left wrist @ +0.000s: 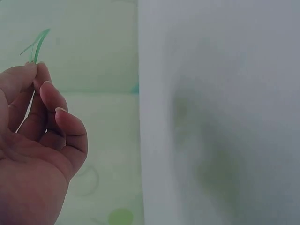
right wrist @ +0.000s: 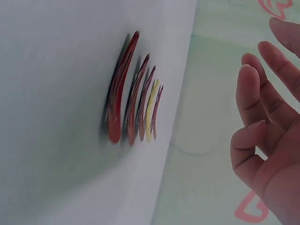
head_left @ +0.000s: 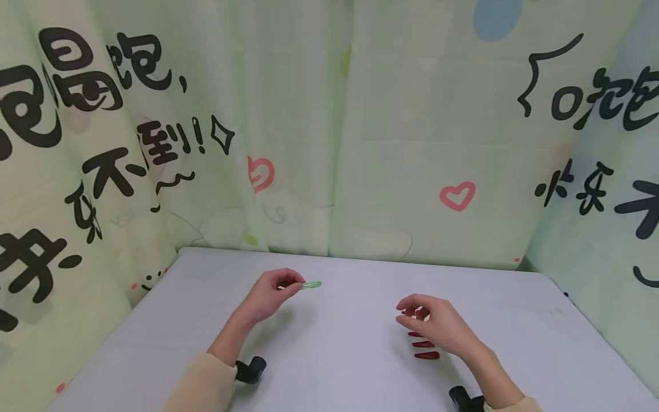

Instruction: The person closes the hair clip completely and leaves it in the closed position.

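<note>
A light green snap hair clip (head_left: pixel 312 284) is pinched between the thumb and index finger of my left hand (head_left: pixel 270 293), raised over the table. In the left wrist view, the two arms of this green clip (left wrist: pixel 40 46) stand apart. My right hand (head_left: pixel 439 325) hovers above a row of hair clips, thumb and fingers spread, holding nothing. Several dark red hair clips (head_left: pixel 427 355) lie side by side there, partly hidden by that hand in the head view. Among them, a yellow hair clip (right wrist: pixel 151 112) shows in the right wrist view.
The white table (head_left: pixel 350 366) spreads under both hands. A pale green printed curtain (head_left: pixel 391 143) hangs behind its far edge and along both sides. Black camera mounts sit at the left wrist (head_left: pixel 250 370) and the right wrist (head_left: pixel 465 399).
</note>
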`<state>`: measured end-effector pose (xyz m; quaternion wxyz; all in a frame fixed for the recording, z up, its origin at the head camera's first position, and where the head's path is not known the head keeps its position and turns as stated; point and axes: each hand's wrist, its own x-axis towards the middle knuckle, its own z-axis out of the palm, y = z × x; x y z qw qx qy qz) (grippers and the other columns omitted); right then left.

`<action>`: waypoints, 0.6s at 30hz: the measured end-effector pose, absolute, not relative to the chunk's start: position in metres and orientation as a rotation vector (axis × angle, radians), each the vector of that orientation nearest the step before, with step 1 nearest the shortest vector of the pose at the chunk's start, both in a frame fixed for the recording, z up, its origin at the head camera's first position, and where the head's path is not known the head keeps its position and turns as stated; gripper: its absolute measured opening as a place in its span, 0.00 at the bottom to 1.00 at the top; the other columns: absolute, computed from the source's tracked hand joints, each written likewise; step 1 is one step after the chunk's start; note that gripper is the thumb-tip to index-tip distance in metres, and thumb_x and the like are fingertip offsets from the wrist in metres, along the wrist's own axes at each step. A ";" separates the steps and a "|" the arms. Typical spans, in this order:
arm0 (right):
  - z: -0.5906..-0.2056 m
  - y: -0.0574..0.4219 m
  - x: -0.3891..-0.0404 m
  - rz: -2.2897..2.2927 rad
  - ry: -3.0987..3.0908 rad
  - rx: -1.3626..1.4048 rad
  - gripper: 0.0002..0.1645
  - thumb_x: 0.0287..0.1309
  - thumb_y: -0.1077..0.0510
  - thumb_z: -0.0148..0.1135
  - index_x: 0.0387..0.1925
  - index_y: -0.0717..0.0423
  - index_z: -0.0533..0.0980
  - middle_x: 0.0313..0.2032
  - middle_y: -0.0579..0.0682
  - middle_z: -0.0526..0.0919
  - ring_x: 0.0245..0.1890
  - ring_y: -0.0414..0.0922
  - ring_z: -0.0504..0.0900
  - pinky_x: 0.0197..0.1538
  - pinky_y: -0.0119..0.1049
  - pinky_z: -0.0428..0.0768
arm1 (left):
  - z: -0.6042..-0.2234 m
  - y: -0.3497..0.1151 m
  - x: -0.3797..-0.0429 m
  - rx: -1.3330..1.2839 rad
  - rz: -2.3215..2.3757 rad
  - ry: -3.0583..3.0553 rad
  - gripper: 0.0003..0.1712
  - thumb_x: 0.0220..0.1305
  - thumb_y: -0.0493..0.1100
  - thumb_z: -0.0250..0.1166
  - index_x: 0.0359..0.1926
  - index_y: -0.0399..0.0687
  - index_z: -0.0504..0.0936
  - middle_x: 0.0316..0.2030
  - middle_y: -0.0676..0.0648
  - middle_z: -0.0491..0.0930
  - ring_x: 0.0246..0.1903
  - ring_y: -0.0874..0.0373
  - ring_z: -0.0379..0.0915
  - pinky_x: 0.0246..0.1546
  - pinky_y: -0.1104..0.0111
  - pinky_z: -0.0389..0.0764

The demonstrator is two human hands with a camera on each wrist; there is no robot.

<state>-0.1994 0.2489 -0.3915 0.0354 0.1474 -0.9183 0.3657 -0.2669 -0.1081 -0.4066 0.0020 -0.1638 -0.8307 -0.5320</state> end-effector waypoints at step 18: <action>-0.389 0.190 -0.205 1.314 -2.701 0.445 0.10 0.60 0.55 0.73 0.43 0.50 0.83 0.36 0.41 0.83 0.33 0.42 0.78 0.34 0.34 0.77 | -0.411 -0.075 -0.242 -0.698 -1.754 -2.510 0.03 0.69 0.36 0.66 0.42 0.43 0.85 0.38 0.41 0.83 0.33 0.54 0.73 0.34 0.67 0.75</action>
